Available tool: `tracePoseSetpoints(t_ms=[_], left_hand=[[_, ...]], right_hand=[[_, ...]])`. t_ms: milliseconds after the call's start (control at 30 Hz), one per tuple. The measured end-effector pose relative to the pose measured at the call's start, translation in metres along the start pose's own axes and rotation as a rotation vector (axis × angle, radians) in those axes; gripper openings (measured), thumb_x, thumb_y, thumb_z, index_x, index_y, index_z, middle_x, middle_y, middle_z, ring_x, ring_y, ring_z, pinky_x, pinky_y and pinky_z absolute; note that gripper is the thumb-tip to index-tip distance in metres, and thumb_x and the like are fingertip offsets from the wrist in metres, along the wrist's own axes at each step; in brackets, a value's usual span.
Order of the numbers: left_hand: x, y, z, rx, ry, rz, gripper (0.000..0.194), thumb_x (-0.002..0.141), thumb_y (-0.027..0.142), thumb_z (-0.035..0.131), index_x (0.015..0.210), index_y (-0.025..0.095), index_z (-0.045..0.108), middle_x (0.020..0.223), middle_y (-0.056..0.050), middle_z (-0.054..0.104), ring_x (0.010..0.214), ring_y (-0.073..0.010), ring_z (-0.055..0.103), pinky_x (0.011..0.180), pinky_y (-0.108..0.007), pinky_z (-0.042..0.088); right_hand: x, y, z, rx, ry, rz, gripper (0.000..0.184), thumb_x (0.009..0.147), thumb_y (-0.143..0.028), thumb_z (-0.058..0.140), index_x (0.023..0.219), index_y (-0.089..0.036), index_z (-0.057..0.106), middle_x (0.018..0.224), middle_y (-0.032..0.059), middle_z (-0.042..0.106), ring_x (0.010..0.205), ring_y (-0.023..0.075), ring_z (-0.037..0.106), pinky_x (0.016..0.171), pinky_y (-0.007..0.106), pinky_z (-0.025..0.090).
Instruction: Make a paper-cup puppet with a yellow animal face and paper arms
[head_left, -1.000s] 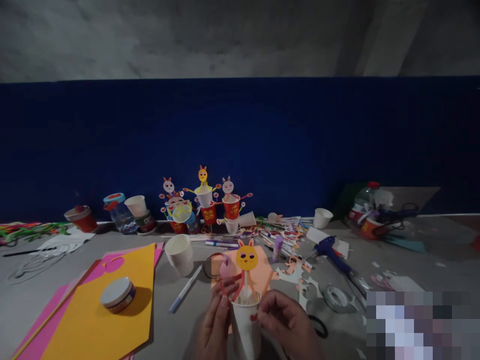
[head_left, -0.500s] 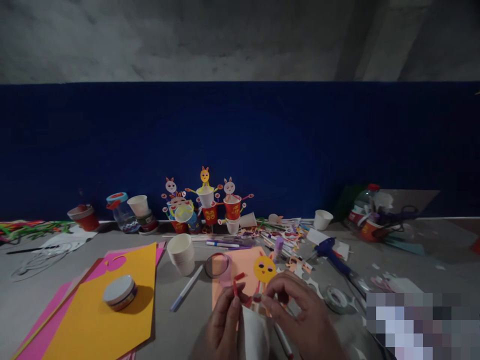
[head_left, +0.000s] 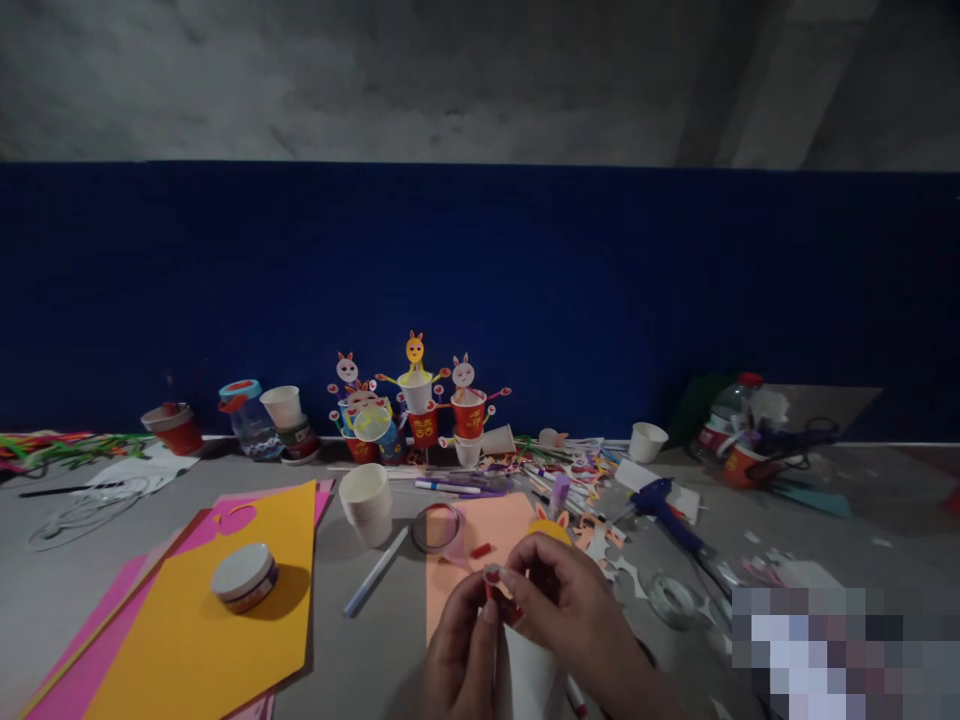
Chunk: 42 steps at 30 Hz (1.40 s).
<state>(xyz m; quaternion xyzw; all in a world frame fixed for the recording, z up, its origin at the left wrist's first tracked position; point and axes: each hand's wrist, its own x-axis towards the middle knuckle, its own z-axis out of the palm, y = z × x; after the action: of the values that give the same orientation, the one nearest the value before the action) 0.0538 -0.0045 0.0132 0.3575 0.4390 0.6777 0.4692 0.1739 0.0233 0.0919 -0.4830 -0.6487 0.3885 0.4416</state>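
At the front of the table, my left hand (head_left: pixel 459 645) pinches a thin red strip (head_left: pixel 490 592) upright between thumb and fingers. My right hand (head_left: pixel 574 605) closes its thumb and forefinger on a small round paper cutout (head_left: pixel 492 573) with a red mark, which touches the top of the strip. Below both hands stands a white paper cup (head_left: pixel 529 675), partly covered by them. Behind my right hand shows the top of a yellow paper bunny head (head_left: pixel 551 527); its face is hidden. A short red piece (head_left: pixel 481 550) lies on the peach paper (head_left: pixel 491 515) just beyond my fingers.
Left lie yellow paper sheets (head_left: pixel 281 630) under a white-lidded jar (head_left: pixel 244 576). Stacked white cups (head_left: pixel 367 505), a marker (head_left: pixel 376 570) and a tape roll (head_left: pixel 435 528) stand nearer. Decorated bunny cups (head_left: pixel 424 428) line the back. Right are a blue glue gun (head_left: pixel 667 515) and clear tape (head_left: pixel 670 600).
My right hand has moved up and left, bringing the round cutout to the strip's top. It now covers most of the bunny head. My left hand has shifted slightly right.
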Motion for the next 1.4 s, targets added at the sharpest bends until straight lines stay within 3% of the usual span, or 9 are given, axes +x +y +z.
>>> tracePoseSetpoints(t_ms=[300, 667, 833, 1133, 1400], left_hand=[[-0.003, 0.015, 0.010, -0.102, 0.060, -0.040, 0.040, 0.070, 0.050, 0.083, 0.098, 0.021, 0.079, 0.103, -0.007, 0.081, 0.100, -0.0271, 0.073, 0.085, -0.027, 0.058], [-0.006, 0.022, 0.018, -0.191, 0.129, -0.098, 0.038, 0.062, 0.048, 0.088, 0.089, 0.023, 0.081, 0.092, -0.005, 0.081, 0.092, -0.0276, 0.074, 0.083, -0.030, 0.059], [-0.006, 0.021, 0.020, -0.237, 0.147, -0.153, 0.042, 0.058, 0.048, 0.090, 0.090, 0.022, 0.081, 0.094, -0.007, 0.081, 0.098, -0.0296, 0.073, 0.085, -0.031, 0.059], [-0.007, 0.022, 0.017, -0.195, 0.143, -0.139, 0.041, 0.062, 0.050, 0.087, 0.091, 0.022, 0.080, 0.099, -0.007, 0.081, 0.102, -0.0303, 0.073, 0.087, -0.032, 0.059], [-0.007, 0.019, 0.017, -0.253, 0.089, -0.139, 0.041, 0.063, 0.052, 0.087, 0.092, 0.024, 0.079, 0.099, -0.008, 0.082, 0.104, -0.0321, 0.073, 0.093, -0.038, 0.057]], right_hand=[[0.001, -0.001, 0.002, -0.077, 0.014, -0.016, 0.014, 0.086, -0.029, 0.059, 0.076, -0.021, 0.064, 0.067, -0.0021, 0.062, 0.057, 0.0140, 0.054, 0.053, 0.023, 0.039], [-0.001, 0.000, 0.007, -0.081, 0.032, -0.008, 0.020, 0.089, -0.037, 0.055, 0.075, -0.022, 0.058, 0.069, -0.0007, 0.061, 0.058, 0.0155, 0.056, 0.053, 0.024, 0.044], [-0.002, 0.000, 0.007, -0.160, 0.039, -0.037, 0.019, 0.089, -0.034, 0.053, 0.075, -0.023, 0.058, 0.069, -0.0002, 0.061, 0.060, 0.0164, 0.056, 0.054, 0.025, 0.044], [-0.002, -0.009, 0.007, -0.256, 0.068, -0.063, 0.012, 0.086, -0.033, 0.056, 0.084, -0.022, 0.061, 0.076, 0.0005, 0.065, 0.059, 0.0157, 0.058, 0.056, 0.026, 0.043], [-0.001, -0.008, 0.009, -0.293, 0.042, -0.034, 0.015, 0.089, -0.033, 0.057, 0.078, -0.023, 0.060, 0.071, -0.0019, 0.064, 0.060, 0.0157, 0.058, 0.056, 0.026, 0.040]])
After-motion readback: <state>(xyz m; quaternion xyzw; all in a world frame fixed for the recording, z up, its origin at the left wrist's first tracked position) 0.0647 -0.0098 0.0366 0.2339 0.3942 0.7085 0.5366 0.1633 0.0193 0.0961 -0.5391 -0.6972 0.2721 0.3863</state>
